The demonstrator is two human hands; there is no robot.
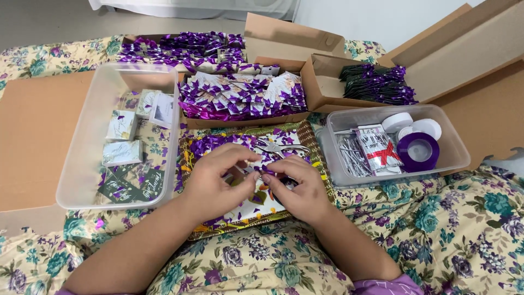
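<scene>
My left hand (215,177) and my right hand (297,188) meet over a patterned tray (314,158) strewn with small purple ribbon bows. Both hands pinch one small purple ribbon bow (266,170) between their fingertips. Just beyond the fingers, a pair of scissors (281,147) lies on the tray among the bows.
A clear tub (82,164) at left holds small boxes and dark cards. A clear tub (456,150) at right holds a purple ribbon spool, white tape rolls and pins. Cardboard boxes (245,120) behind hold several bow-tied cards. A floral cloth (453,229) covers the surface.
</scene>
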